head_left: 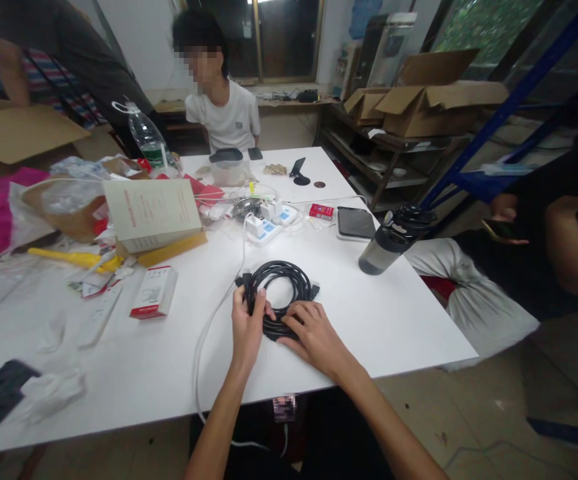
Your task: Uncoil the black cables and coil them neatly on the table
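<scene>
A coiled black cable (303, 283) lies on the white table (379, 333) in front of me, wound into a ring with connectors sticking out on its left and right sides. My left hand (249, 323) grips the left side of the ring, thumb on top. Across the lower right part of the ring, my right hand (315, 333) has its fingers curled over the loops and its thumb at the near edge. Parts of the coil are hidden beneath both hands. A white cord (201, 353) runs along the table just left of my left hand.
Right of the coil stand a dark bottle (386, 247) and a flat black-topped device (356, 223). Beyond it lies a power strip (263, 230). Boxes, including a red-and-white box (153, 293), and clutter fill the left. One person sits opposite, another at right holding a phone (506, 230).
</scene>
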The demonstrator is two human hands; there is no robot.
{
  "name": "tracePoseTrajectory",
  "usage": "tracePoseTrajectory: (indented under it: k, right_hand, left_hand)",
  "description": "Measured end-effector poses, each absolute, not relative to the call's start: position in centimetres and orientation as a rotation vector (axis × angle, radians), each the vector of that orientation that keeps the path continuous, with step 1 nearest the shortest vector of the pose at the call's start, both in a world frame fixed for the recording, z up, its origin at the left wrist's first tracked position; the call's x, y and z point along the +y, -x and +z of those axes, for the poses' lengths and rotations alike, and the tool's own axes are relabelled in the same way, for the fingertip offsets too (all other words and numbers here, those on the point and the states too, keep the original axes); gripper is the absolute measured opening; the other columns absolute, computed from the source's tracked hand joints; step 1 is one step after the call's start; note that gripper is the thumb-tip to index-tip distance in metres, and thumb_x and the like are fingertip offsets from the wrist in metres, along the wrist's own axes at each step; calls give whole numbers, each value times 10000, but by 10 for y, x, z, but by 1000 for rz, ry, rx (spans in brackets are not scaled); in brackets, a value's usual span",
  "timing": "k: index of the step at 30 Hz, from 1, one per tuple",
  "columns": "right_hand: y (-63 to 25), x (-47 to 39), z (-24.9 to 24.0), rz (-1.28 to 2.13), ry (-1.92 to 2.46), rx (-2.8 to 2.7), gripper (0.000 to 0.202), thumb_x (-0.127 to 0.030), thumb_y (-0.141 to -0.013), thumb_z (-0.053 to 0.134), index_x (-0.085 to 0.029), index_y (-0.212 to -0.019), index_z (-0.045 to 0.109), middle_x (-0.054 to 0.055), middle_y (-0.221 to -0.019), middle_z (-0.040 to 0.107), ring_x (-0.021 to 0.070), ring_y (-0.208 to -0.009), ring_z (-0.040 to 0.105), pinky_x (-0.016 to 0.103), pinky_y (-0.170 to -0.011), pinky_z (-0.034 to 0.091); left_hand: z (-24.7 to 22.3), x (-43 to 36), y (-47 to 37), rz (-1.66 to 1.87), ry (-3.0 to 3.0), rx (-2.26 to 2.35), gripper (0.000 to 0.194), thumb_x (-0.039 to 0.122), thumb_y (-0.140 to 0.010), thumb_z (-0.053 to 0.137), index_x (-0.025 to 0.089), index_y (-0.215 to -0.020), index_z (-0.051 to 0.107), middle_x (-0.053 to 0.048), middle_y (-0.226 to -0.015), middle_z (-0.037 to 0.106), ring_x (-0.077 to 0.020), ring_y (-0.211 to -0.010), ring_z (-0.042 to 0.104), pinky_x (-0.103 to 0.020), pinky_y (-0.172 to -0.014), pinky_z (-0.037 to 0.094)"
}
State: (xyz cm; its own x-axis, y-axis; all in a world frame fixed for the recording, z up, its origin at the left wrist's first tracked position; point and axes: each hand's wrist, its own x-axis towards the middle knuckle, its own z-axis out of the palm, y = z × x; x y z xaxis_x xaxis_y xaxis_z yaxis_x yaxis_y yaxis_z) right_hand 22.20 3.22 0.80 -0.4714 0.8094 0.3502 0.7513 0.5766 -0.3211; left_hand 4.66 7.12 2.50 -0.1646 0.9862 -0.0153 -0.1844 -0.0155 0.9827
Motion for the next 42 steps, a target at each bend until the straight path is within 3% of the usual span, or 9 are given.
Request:
tracePoseTrajectory:
  k: [3,7,12,22,25,28,33,37,42]
  right_hand:
    - [-220,29,-1,152,1296,-2301,336,-468,-1070,626,-187,-1251,662,147,-1276,662,331,-1256,580,499,-987,514]
    - [-219,29,-1,139,1316,-2257,218,-370,-1109,567,-195,-1206,654,157,-1368,627,323,-1369,530,525,-1096,460]
    - [-219,33,-3,87,1311,-2230,332,-340,-1113,555,-143,-1377,594,192,-1410,631,314,-1367,544,507,-1106,454]
    - [-222,35,-12,20,1354,-2277,436,-41,-1061,440,-190,-1430,619,138,-1359,703,274,-1364,554,501,-1135,340]
    - [-223,33,-11,9,1321,-2274,474,13,-1019,441,-176,-1415,619,132,-1314,706,260,-1329,572,494,-1136,336]
    - [-221,33,-10,9,1302,-2241,382,-40,-1048,466,-166,-1369,631,131,-1284,700,265,-1328,568,503,-1132,362]
    - [-219,32,-12,-1,1421,-2012,314,-339,-1091,574,-179,-1353,637,199,-1494,557,350,-1484,441,587,-1178,414]
    - [-220,35,-17,74,1456,-1867,463,-446,-1056,627,-154,-1414,588,238,-1638,390,387,-1583,327,612,-1229,423]
    - [-224,38,-20,251,1459,-1798,541,-508,-1046,626,-178,-1468,551,234,-1686,329,369,-1568,399,594,-1225,459]
  left_hand:
    - [3,76,-38,1395,-1489,1481,462,472,-1029,670,214,-1394,553,-125,-1211,690,-282,-1193,662,-470,-1065,531]
    - [-15,80,-32,1305,-1962,1649,580,375,-1071,585,186,-1594,418,-217,-1488,535,-374,-1451,468,-635,-1225,363]
    - [-12,78,-34,1304,-2058,1689,729,320,-1062,605,199,-1702,279,-244,-1605,428,-396,-1519,404,-647,-1240,344]
    - [0,68,-35,1448,-2365,1538,714,200,-1027,650,192,-1683,367,-216,-1564,556,-369,-1503,476,-588,-1246,386]
    - [-2,66,-34,1509,-2385,1563,556,153,-1014,634,188,-1561,538,-205,-1551,568,-364,-1474,505,-582,-1231,398]
    - [-4,67,-33,1289,-2447,1437,319,88,-1024,522,218,-1254,701,-115,-1271,728,-301,-1335,612,-544,-1235,389]
    - [-2,73,-34,988,-2478,1358,313,88,-1022,419,249,-991,686,-58,-1011,721,-259,-1042,672,-515,-1175,429]
    - [1,71,-34,973,-2467,1392,294,113,-1019,431,239,-1019,696,-87,-1085,704,-281,-1107,642,-513,-1129,460]
    - [-1,67,-37,1069,-2408,1533,240,165,-1029,483,222,-1044,716,-151,-1376,627,-361,-1387,512,-592,-1176,416]
